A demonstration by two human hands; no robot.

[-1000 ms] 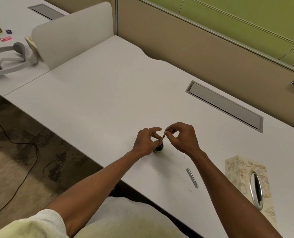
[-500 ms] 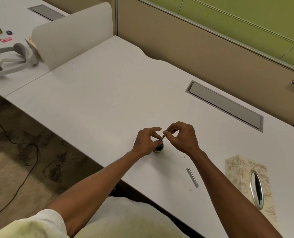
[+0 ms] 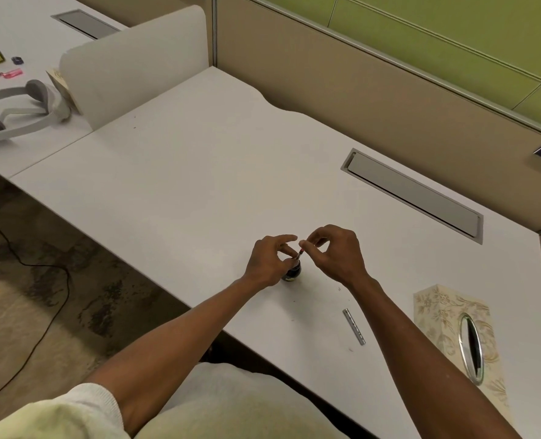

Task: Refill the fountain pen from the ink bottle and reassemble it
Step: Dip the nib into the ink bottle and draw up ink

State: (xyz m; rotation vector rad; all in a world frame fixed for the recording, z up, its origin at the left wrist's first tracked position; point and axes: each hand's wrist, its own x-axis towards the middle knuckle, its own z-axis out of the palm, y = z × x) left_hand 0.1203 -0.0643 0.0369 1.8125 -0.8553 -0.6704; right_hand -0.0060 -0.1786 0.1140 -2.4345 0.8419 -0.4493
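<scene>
A small dark ink bottle (image 3: 292, 272) stands on the white desk (image 3: 199, 185) near its front edge. My left hand (image 3: 267, 261) wraps around the bottle's left side and steadies it. My right hand (image 3: 337, 253) pinches the top end of the thin inner part of the fountain pen (image 3: 299, 253), which points down into the bottle's mouth; its lower tip is hidden. A silver pen barrel (image 3: 353, 326) lies loose on the desk to the right, below my right forearm.
A floral tissue box (image 3: 462, 337) sits at the right. A grey cable-slot cover (image 3: 411, 193) is set into the desk behind my hands. A white divider (image 3: 130, 61) stands at the back left, with headphones (image 3: 19, 112) beyond. A cable (image 3: 41, 267) trails on the floor.
Both hands stay at the bottle; my right fingers have shifted only slightly on the pen part. Nothing else has moved.
</scene>
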